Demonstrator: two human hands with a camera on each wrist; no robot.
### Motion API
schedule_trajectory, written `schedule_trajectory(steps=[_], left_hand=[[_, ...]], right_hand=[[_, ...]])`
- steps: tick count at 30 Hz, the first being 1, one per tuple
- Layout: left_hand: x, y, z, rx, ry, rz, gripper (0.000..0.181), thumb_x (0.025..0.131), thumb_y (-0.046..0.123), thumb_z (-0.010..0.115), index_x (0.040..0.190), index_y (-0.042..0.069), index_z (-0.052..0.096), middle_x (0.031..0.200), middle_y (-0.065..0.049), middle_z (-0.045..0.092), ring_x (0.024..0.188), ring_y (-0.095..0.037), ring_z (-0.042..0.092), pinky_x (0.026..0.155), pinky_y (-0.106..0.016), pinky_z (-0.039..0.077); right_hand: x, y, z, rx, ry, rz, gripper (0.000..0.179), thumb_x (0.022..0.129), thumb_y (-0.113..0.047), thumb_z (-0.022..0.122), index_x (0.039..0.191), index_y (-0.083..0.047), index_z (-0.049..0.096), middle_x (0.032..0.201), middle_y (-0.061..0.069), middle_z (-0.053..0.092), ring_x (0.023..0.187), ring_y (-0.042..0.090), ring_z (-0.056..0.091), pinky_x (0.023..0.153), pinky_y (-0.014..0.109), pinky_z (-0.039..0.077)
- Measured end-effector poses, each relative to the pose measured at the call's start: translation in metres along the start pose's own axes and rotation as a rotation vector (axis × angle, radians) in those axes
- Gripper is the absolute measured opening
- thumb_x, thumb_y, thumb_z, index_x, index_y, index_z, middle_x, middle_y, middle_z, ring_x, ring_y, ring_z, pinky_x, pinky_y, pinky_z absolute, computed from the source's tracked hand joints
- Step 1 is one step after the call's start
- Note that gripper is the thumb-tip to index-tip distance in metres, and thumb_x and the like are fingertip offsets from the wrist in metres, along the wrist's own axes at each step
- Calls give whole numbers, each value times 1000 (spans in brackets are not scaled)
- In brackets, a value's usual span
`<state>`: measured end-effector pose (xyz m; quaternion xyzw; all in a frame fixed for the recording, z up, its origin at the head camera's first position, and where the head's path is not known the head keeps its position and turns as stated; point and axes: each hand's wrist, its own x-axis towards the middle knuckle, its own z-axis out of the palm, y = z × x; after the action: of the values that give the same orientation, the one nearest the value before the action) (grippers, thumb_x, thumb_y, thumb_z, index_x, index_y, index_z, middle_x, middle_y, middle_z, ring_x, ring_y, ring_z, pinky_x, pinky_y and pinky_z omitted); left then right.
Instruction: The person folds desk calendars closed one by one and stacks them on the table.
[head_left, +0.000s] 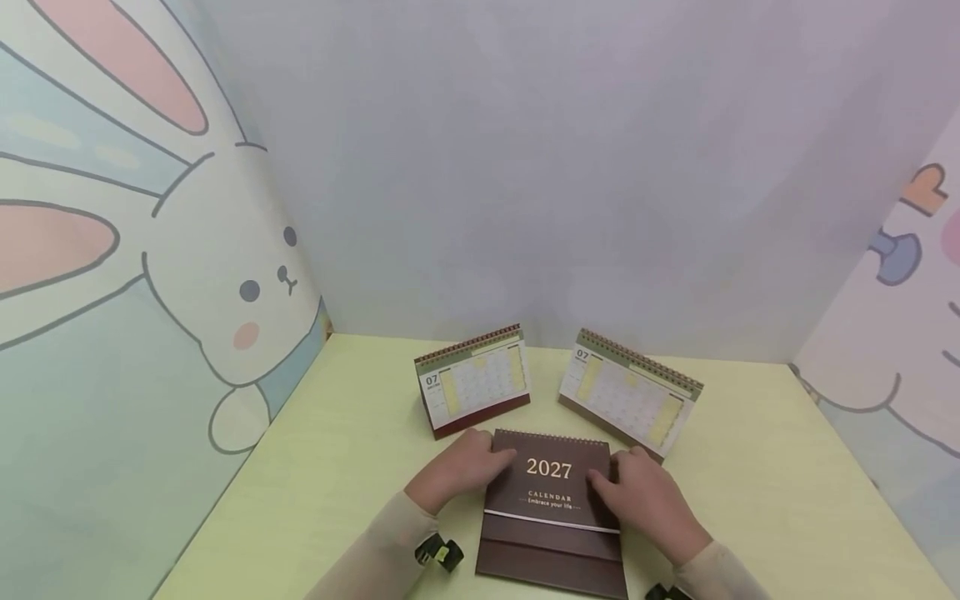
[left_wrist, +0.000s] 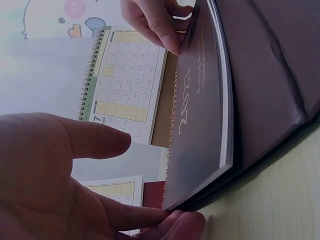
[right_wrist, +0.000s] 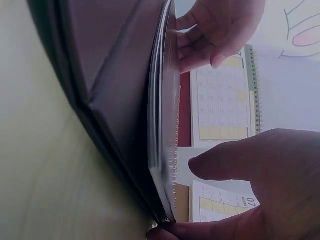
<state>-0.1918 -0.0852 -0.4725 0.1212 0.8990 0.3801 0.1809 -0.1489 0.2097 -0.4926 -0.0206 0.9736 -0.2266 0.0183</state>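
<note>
A dark brown desk calendar (head_left: 549, 479) lies nearly flat, its gold "2027" cover facing up and its spiral edge away from me. Its creased base (head_left: 551, 558) extends beyond the pages on my side. My left hand (head_left: 467, 467) is at the upper left corner; in the left wrist view its fingers touch the corner edge while the thumb stays clear of the cover. At the upper right corner is my right hand (head_left: 648, 496). Its fingertips meet the edge in the right wrist view, with the thumb (right_wrist: 215, 162) apart from the cover.
Behind stand two tent-shaped calendars with "07" pages: a red-based one (head_left: 480, 383) at left and a brown-based one (head_left: 626, 392) at right, close to my right hand. A pale yellow tabletop (head_left: 322, 467) meets a plain back wall (head_left: 525, 167) and printed side panels (head_left: 210, 250).
</note>
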Motion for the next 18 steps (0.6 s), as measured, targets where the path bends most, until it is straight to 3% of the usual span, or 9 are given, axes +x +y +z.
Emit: schedule_trajectory(steps=[5, 10, 15, 18], left_hand=[[-1, 3, -2, -52, 0, -7, 36, 115, 36, 63, 102, 6, 78, 78, 1, 59, 66, -15, 48, 59, -31, 37], [-1, 6, -4, -84, 14, 43, 30, 115, 28, 63, 110, 2, 78, 82, -2, 61, 66, -14, 52, 57, -27, 39], [-2, 8, -4, -54, 41, 35, 37, 117, 18, 64, 136, -14, 70, 117, -19, 63, 93, -24, 59, 66, -32, 46], [-2, 7, -3, -34, 49, 21, 45, 118, 16, 65, 149, -17, 63, 132, -25, 61, 109, -29, 58, 74, -36, 50]], right_hand=[[2, -2, -4, 51, -3, 16, 40, 109, -35, 80, 112, 5, 80, 96, 10, 76, 78, 20, 62, 68, 41, 54], [-1, -5, -10, 77, 5, 25, 45, 114, -26, 70, 134, 14, 73, 108, 21, 85, 83, 21, 73, 71, 44, 61], [-2, -6, -11, 69, 3, 23, 43, 116, -13, 57, 145, 19, 64, 124, 35, 83, 84, 24, 75, 67, 42, 59], [-2, -7, -10, 76, -9, 19, 44, 115, -8, 52, 148, 20, 61, 137, 40, 78, 84, 25, 72, 64, 40, 55]])
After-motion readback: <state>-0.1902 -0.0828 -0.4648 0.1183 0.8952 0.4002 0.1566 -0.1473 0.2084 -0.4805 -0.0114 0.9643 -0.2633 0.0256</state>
